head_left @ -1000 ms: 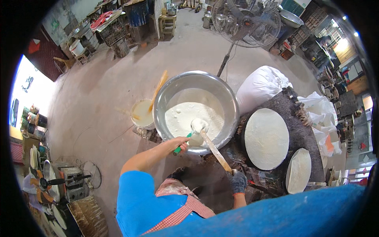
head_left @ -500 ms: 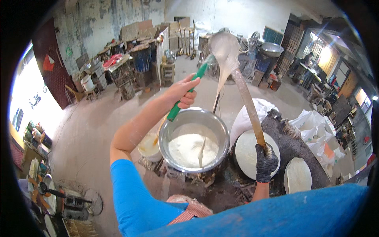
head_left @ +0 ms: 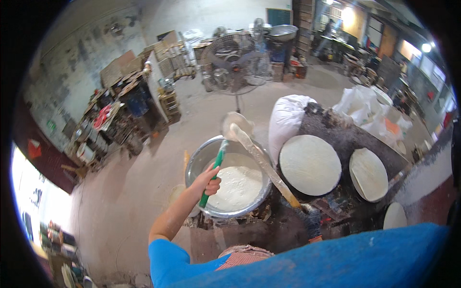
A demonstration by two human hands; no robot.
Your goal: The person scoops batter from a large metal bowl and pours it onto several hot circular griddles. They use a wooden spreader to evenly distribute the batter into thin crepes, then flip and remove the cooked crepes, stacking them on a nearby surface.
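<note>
The left hand (head_left: 207, 182), bare, has its fingers wrapped around a green handle (head_left: 219, 161), whose upper end meets or nearly meets the ladle (head_left: 261, 161); which, I cannot tell. The right hand (head_left: 312, 222), in a dark glove, is blurred but closed around the low end of the ladle's wooden shaft. The ladle's head is raised over the far rim of a metal bowl (head_left: 190, 165), which holds white batter (head_left: 235, 188) and stands just beyond the left edge of the dark bench (head_left: 331, 126). A white sack (head_left: 285, 125) leans at the bench's far left corner. Two white rounds (head_left: 310, 164) lie along its near edge, side by side.
</note>
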